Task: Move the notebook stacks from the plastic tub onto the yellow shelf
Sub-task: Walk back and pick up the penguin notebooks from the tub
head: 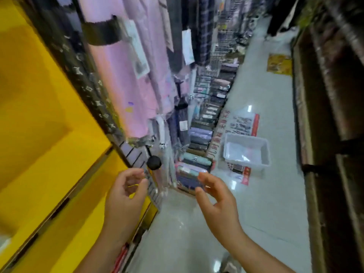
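Note:
A clear plastic tub point(266, 154) stands on the shop floor ahead and to the right; only a thin pale layer shows at its bottom, too blurred to name. The yellow shelf point(45, 119) fills the left side of the view. My left hand point(126, 196) hovers beside the shelf's front edge, fingers curled and apart, holding nothing. My right hand point(218, 203) is raised over the floor, fingers spread, empty. No notebook stack is clearly visible.
Hanging pink and dark garments point(126, 75) and rows of packaged goods point(201, 134) line the left of the aisle. Dark shelving point(334, 115) runs along the right. Printed floor stickers point(240, 123) lie by the tub. A black knob point(154, 162) juts out near my left hand.

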Demonstrator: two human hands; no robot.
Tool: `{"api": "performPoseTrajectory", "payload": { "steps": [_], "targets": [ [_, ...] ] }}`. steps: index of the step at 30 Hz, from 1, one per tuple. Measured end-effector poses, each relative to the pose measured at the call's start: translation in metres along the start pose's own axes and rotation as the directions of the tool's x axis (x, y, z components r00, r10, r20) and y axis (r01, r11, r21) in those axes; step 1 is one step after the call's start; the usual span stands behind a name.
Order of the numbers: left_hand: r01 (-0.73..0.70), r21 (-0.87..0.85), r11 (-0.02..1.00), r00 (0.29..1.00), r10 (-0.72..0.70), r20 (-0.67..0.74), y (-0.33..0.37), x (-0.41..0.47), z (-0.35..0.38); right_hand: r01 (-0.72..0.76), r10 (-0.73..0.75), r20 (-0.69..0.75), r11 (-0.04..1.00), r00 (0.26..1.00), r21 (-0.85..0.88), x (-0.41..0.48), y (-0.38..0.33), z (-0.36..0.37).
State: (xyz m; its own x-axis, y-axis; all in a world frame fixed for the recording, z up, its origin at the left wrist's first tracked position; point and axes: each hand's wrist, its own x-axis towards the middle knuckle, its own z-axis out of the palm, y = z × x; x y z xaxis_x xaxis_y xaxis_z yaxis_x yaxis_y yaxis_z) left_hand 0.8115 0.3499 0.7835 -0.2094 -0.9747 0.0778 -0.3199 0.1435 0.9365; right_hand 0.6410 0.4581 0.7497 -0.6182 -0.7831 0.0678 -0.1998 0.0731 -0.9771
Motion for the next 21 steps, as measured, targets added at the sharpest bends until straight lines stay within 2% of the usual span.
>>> {"api": "performPoseTrajectory", "payload": {
  "steps": [4,7,10,14,21],
  "targets": [
    [0.013,-0.014,1.000,0.981,-0.010,0.192,0.007,0.008,0.089,-0.138,0.149,-0.210,0.988,0.966,0.070,0.002,0.045,-0.069],
    [0.007,-0.017,1.000,0.948,-0.001,0.319,0.018,0.014,0.160,-0.230,0.248,-0.307,0.969,0.919,0.096,0.008,0.076,-0.118],
    [-0.001,-0.010,1.000,0.923,0.005,0.385,0.024,0.025,0.229,-0.302,0.322,-0.371,0.947,0.871,0.113,0.021,0.103,-0.165],
    [0.041,0.015,0.999,0.907,-0.043,0.420,0.030,0.035,0.303,-0.365,0.385,-0.412,0.922,0.826,0.130,0.057,0.133,-0.223],
    [0.176,0.072,0.982,0.887,-0.190,0.422,0.027,0.068,0.385,-0.403,0.427,-0.405,0.903,0.809,0.148,0.156,0.164,-0.291]
  ]
}}
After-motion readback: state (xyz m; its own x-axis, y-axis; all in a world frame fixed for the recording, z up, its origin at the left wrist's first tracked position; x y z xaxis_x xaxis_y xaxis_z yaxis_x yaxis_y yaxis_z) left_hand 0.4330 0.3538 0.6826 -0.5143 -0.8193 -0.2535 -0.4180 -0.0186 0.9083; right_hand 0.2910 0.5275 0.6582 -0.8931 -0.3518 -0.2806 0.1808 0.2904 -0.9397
